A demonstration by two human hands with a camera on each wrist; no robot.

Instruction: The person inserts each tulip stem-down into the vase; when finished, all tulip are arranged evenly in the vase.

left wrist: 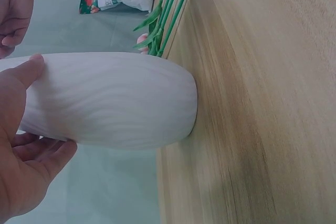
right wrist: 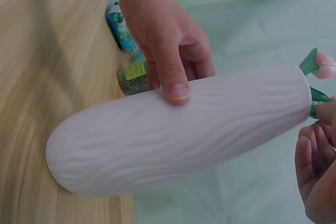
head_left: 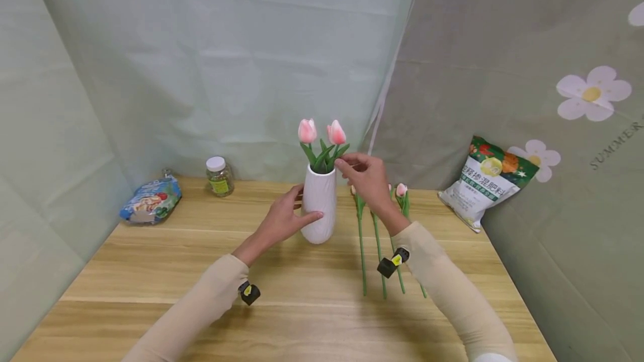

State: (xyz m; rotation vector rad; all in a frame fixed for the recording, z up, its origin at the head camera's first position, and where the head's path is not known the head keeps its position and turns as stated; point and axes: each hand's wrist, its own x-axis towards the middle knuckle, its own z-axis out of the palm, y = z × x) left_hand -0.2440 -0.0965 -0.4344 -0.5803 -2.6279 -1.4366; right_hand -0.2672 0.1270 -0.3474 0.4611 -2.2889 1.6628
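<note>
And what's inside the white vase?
Two pink tulips poke out of the white vase, with green leaves at the top. The lower stems and anything deeper are covered, so I can't see them.

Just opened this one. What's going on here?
A person's left hand holds a white vase upright on the wooden table. Their right hand is at the rim, apparently pinching the greenery of one of two pink tulips standing in the vase. More tulips lie on the table to the right, partly hidden by the right arm.
</note>
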